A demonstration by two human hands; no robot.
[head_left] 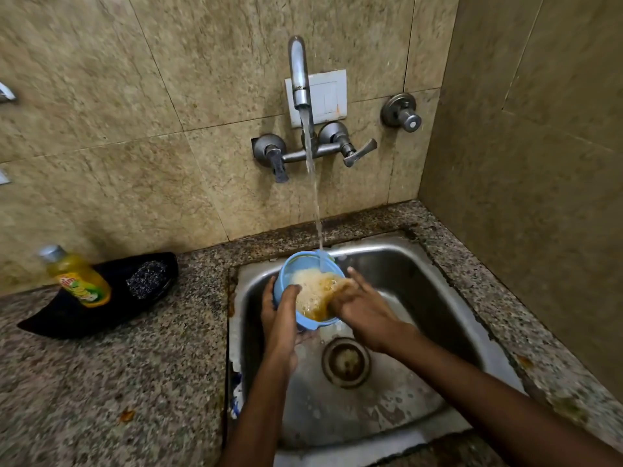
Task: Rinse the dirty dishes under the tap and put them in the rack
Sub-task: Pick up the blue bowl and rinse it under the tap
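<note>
A light blue plastic bowl is held over the steel sink, tilted toward me, full of foamy brown water. The wall tap runs, and its stream lands at the bowl's far rim. My left hand grips the bowl's left side, thumb over the rim. My right hand is at the bowl's right edge with its fingers reaching into the dirty water; whether it grips the rim is hidden by foam. No rack is in view.
The sink drain lies below the bowl. On the granite counter to the left, a black tray holds a yellow dish-soap bottle and a dark scrubber. Tiled walls close the back and right.
</note>
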